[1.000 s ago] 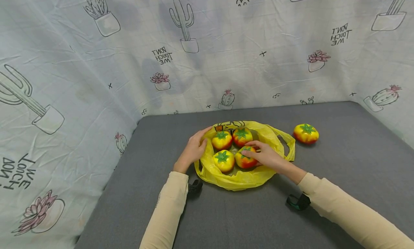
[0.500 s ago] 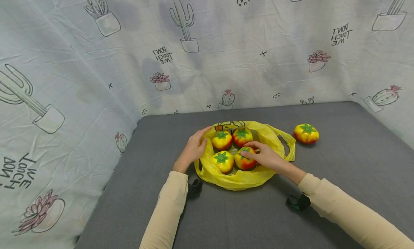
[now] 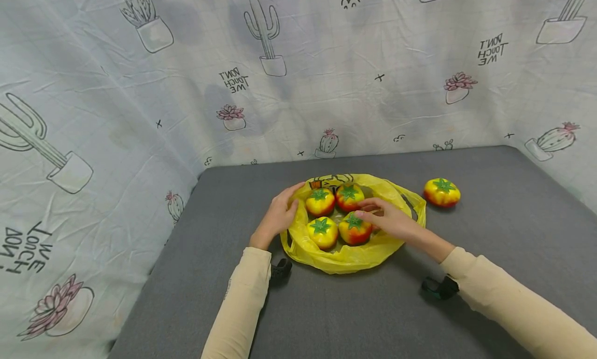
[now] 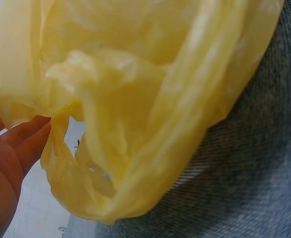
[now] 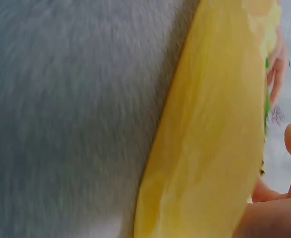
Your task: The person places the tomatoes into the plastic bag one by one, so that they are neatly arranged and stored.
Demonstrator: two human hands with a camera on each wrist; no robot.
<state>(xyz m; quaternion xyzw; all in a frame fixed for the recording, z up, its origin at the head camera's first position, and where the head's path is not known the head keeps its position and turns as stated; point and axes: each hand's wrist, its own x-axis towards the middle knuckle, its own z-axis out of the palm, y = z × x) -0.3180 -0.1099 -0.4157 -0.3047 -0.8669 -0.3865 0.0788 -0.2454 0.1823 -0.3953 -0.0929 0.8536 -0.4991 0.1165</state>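
Observation:
A yellow plastic bag (image 3: 333, 263) lies spread open on the grey table, with several glossy yellow-red toy tomatoes inside. My left hand (image 3: 279, 211) rests against the bag's left rim, its fingers fairly straight and the thumb apart from them. The left wrist view has those fingers beside the bag's loop handle (image 4: 110, 206). Over the bag's right part, my right hand (image 3: 392, 221) is spread above the nearer right toy tomato (image 3: 355, 230), thumb tip right at its top edge. From the right wrist, the bag's wall (image 5: 210, 129) hides most of the contents.
One more toy tomato (image 3: 442, 193) sits on the table (image 3: 354, 317), right of the bag near a bag handle (image 3: 417, 209). A white cloth (image 3: 298, 105) printed with cactus drawings hangs behind and on both sides. Dark straps (image 3: 440, 287) hang below both wrists.
My right hand has let go of the nearer right toy tomato and shifted slightly up and right, its fingers now spread. The left hand stays at the bag's rim.

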